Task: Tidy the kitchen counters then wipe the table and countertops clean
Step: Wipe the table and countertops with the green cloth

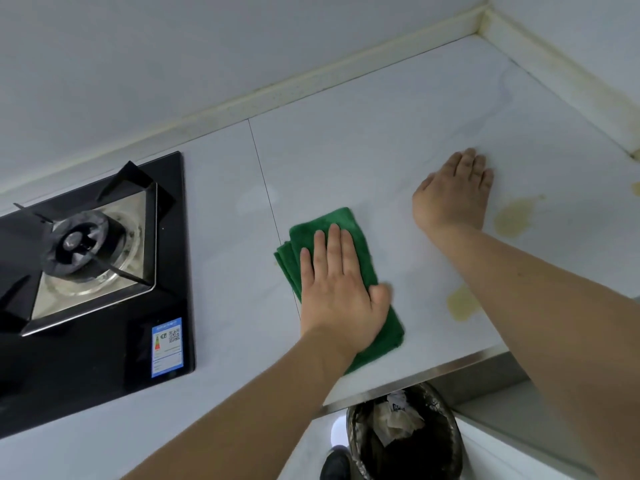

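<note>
- The left hand [337, 289] lies flat on the green cloth [346, 271], fingers straight, thumb out at 3 o'clock. It presses the cloth down and grips nothing.
- The cloth is folded and lies on the counter [346, 150], just past 3 o'clock of the seam [266, 188], with the hob [104, 271] well off at 9 o'clock.
- The right hand [453, 192] rests palm-down on bare counter at 1 o'clock of the cloth, fingers relaxed, holding nothing. It looks to be bracing the body.
- Two yellowish stains show: one [514, 216] just at 3 o'clock of the right wrist, one [462, 303] beside the right forearm, at 3 o'clock of the cloth. A third mark sits at the far right edge.
- The bracing arm lies between the cloth and the stains, so a sweep rightward may stop short and leave them.
- With only a flat palm on it, the folded cloth could bunch or slide out under a hard stroke.
- A stroke toward 6 o'clock could run the cloth over the counter's edge toward the bin [405, 438] on the floor.
- Dried stains may smear across the pale counter if one pass is all they get.
</note>
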`<move>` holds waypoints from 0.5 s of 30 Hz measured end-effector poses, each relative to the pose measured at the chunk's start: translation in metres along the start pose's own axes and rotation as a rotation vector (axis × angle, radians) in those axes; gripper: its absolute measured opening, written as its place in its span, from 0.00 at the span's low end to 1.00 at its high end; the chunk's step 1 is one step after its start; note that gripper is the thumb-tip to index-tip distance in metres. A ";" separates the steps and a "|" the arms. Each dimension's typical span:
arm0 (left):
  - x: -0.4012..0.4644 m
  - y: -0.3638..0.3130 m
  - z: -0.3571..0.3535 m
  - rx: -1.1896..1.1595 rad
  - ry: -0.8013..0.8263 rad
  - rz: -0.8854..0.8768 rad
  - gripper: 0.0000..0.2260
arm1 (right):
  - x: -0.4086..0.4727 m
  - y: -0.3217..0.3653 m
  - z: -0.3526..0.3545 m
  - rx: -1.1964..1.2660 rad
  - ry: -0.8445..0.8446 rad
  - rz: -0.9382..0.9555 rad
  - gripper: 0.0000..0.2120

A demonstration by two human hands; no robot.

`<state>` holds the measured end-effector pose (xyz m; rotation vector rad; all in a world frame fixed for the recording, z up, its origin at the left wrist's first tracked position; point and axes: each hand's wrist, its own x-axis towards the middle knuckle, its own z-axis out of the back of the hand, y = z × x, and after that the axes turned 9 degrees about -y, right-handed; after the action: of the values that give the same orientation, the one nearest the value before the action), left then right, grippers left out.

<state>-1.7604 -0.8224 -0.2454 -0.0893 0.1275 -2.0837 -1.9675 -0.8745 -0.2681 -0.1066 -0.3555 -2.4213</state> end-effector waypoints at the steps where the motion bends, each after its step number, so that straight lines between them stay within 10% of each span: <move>1: -0.012 -0.005 0.000 0.002 0.006 -0.014 0.37 | 0.000 0.000 0.001 0.002 -0.001 -0.001 0.29; 15: 0.051 0.009 -0.002 0.023 0.008 -0.022 0.38 | -0.001 -0.002 0.000 0.000 -0.005 0.005 0.29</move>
<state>-1.7778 -0.8712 -0.2485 -0.0686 0.1083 -2.1075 -1.9681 -0.8730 -0.2685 -0.1135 -0.3567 -2.4169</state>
